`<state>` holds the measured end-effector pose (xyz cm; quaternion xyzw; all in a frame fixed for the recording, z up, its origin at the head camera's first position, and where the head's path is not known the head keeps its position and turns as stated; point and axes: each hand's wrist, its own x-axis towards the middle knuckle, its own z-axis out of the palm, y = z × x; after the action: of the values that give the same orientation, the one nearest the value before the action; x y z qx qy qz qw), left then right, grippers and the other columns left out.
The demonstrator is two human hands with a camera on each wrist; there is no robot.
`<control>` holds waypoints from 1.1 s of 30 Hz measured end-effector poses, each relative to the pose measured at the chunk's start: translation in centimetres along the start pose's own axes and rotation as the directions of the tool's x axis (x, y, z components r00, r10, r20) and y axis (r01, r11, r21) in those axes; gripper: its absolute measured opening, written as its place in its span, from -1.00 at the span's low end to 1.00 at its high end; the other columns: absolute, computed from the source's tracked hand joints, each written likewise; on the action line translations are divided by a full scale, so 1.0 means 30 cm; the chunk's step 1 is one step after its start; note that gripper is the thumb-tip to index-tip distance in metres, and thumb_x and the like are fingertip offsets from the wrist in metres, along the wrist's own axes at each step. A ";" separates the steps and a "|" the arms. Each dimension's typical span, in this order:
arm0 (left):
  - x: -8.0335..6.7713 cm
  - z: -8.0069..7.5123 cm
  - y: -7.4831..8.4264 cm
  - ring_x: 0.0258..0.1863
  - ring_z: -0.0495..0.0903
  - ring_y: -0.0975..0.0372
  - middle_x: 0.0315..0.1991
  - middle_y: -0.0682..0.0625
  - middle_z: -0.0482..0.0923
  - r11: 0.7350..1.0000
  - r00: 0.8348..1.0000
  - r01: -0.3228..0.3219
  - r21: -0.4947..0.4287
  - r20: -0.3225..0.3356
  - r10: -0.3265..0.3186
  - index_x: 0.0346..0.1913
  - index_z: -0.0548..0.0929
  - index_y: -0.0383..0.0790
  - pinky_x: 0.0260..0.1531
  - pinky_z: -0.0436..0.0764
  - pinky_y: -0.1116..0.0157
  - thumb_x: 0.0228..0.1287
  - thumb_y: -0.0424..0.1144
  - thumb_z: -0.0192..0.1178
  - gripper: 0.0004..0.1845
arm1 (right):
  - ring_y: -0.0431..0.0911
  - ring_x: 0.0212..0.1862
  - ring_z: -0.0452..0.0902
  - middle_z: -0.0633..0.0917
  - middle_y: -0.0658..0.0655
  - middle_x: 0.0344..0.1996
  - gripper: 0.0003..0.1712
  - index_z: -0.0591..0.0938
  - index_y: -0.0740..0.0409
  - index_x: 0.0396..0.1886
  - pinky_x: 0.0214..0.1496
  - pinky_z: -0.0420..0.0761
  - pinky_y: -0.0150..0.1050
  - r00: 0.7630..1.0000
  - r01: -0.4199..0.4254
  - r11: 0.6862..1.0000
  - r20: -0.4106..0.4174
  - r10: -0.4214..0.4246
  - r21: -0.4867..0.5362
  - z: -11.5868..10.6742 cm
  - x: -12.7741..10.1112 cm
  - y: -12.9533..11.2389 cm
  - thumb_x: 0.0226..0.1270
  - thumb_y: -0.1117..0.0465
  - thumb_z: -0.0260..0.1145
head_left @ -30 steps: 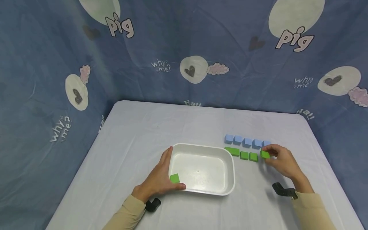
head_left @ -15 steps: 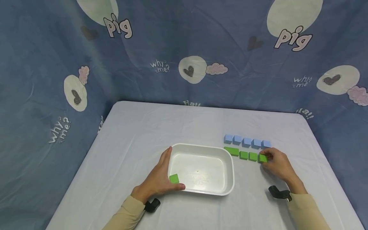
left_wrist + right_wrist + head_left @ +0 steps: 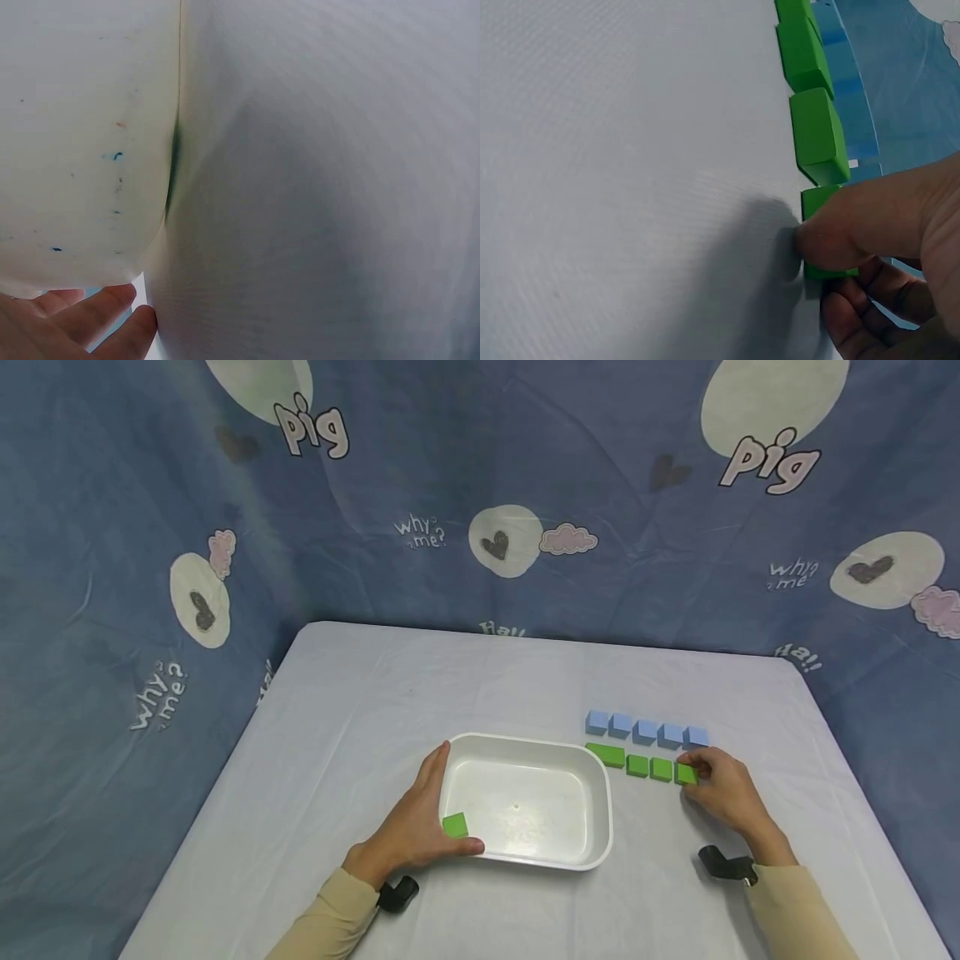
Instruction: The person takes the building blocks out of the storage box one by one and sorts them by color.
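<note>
My left hand (image 3: 411, 821) holds the left end of a white plastic tray (image 3: 600, 852), thumb at the front rim and fingers along the far left side. One green block (image 3: 455, 825) lies in the tray by that thumb. My right hand (image 3: 731, 793) pinches a green block (image 3: 686, 774) at the right end of the green row, down on the table; in the right wrist view the thumb covers part of this green block (image 3: 821, 196). Left of it stand small green blocks (image 3: 661, 769) and a longer green piece (image 3: 605, 754).
Behind the green row runs a row of several light blue blocks (image 3: 645, 732). The white-covered table (image 3: 375, 693) ends at a blue patterned curtain (image 3: 420, 460). In the left wrist view, the tray's outer wall (image 3: 75, 150) carries small coloured specks.
My right hand has brought its green block down and slightly left, onto the table beside the other green blocks. The left hand and the tray have stayed put.
</note>
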<state>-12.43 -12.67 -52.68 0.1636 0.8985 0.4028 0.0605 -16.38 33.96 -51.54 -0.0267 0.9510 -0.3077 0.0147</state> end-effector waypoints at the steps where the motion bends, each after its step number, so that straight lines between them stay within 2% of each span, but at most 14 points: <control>1: 0.000 0.000 -0.001 0.43 0.28 -0.06 0.64 0.03 -0.18 1.000 1.000 -0.001 -0.001 0.000 0.001 0.67 -0.24 -0.06 0.28 0.43 -0.09 -0.33 0.37 0.61 0.60 | 0.18 -0.06 0.52 0.64 0.36 -0.08 -0.56 0.63 0.43 0.03 0.01 0.55 0.12 1.000 0.000 1.000 0.000 0.000 0.000 -0.002 -0.001 -0.002 0.08 0.51 0.40; 5: 0.000 -0.001 -0.001 0.42 0.29 -0.06 0.64 0.03 -0.19 1.000 1.000 -0.004 -0.002 0.003 0.004 0.67 -0.24 -0.08 0.27 0.43 -0.09 -0.33 0.37 0.60 0.60 | 0.23 -0.01 0.50 0.61 0.38 -0.03 -0.51 0.62 0.41 0.07 0.04 0.52 0.18 1.000 0.016 1.000 -0.013 -0.016 0.000 -0.031 -0.004 -0.017 0.05 0.49 0.40; 11: -0.003 -0.004 -0.001 0.41 0.31 -0.08 0.64 0.03 -0.19 1.000 1.000 -0.001 0.004 -0.001 0.001 0.67 -0.25 -0.06 0.26 0.44 -0.10 -0.33 0.39 0.60 0.60 | 0.29 0.05 0.52 0.60 0.39 0.03 -0.48 0.59 0.38 0.14 0.08 0.51 0.23 0.993 0.085 0.996 -0.085 -0.082 0.036 -0.092 -0.004 -0.058 0.10 0.50 0.37; 13: -0.003 -0.004 -0.002 0.41 0.32 -0.08 0.64 0.03 -0.19 1.000 1.000 -0.003 0.001 -0.002 0.003 0.67 -0.26 -0.04 0.26 0.45 -0.10 -0.32 0.38 0.60 0.60 | 0.26 0.05 0.54 0.62 0.37 0.04 -0.48 0.59 0.38 0.14 0.11 0.56 0.05 0.989 0.102 0.993 -0.112 -0.095 0.055 -0.104 -0.001 -0.071 0.13 0.50 0.39; 15: -0.003 -0.003 -0.003 0.40 0.32 -0.07 0.64 0.02 -0.18 1.000 1.000 -0.008 0.000 -0.003 0.008 0.67 -0.26 -0.03 0.25 0.46 -0.10 -0.31 0.36 0.60 0.59 | 0.20 0.04 0.55 0.64 0.36 0.04 -0.49 0.59 0.38 0.14 0.12 0.57 -0.23 0.985 0.119 0.989 -0.139 -0.106 0.086 -0.113 0.002 -0.084 0.15 0.50 0.41; 17: -0.003 -0.002 -0.003 0.40 0.33 -0.07 0.64 0.02 -0.18 1.000 1.000 -0.009 0.000 -0.004 0.009 0.67 -0.27 -0.03 0.24 0.46 -0.10 -0.30 0.34 0.61 0.59 | 0.11 0.02 0.55 0.65 0.34 0.02 -0.50 0.59 0.37 0.14 0.06 0.51 -0.50 0.980 0.134 0.985 -0.164 -0.114 0.113 -0.119 0.007 -0.101 0.17 0.49 0.43; 19: -0.003 -0.001 -0.002 0.39 0.34 -0.07 0.64 0.01 -0.18 1.000 1.000 -0.007 0.003 -0.003 0.007 0.67 -0.27 -0.02 0.24 0.46 -0.10 -0.30 0.32 0.62 0.59 | 0.01 -0.01 0.54 0.65 0.33 -0.01 -0.53 0.59 0.36 0.14 0.01 0.44 -0.64 0.974 0.153 0.977 -0.190 -0.124 0.147 -0.120 0.011 -0.119 0.20 0.46 0.44; 25: -0.003 -0.003 0.002 0.40 0.33 -0.08 0.64 0.00 -0.17 1.000 1.000 -0.007 0.003 -0.001 0.007 0.67 -0.26 -0.03 0.26 0.44 -0.11 -0.30 0.30 0.63 0.58 | -0.15 -0.10 0.56 0.64 0.26 -0.08 -0.56 0.59 0.37 0.12 0.01 0.49 -0.60 0.958 0.221 0.943 -0.237 -0.162 0.249 -0.114 0.014 -0.187 0.23 0.45 0.43; 29: -0.005 -0.004 -0.001 0.41 0.32 -0.09 0.64 -0.01 -0.19 1.000 1.000 -0.008 0.008 0.002 0.008 0.67 -0.27 -0.05 0.26 0.44 -0.11 -0.29 0.30 0.63 0.58 | -0.16 -0.09 0.57 0.63 0.20 -0.09 -0.56 0.60 0.37 0.12 0.01 0.54 -0.53 0.951 0.265 0.920 -0.238 -0.199 0.288 -0.108 0.017 -0.229 0.23 0.48 0.43; 33: -0.003 -0.004 -0.002 0.41 0.31 -0.08 0.64 0.00 -0.20 1.000 1.000 -0.008 0.012 0.006 0.008 0.67 -0.26 -0.06 0.26 0.45 -0.09 -0.28 0.30 0.62 0.58 | -0.12 -0.07 0.58 0.64 0.27 -0.07 -0.57 0.61 0.36 0.11 0.02 0.55 -0.53 0.947 0.286 0.909 -0.234 -0.220 0.304 -0.104 0.020 -0.261 0.23 0.47 0.43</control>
<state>-12.40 -12.84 -52.65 0.1689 0.9002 0.3969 0.0606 -16.80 29.41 -44.45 -0.1171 0.8702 -0.4648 -0.1141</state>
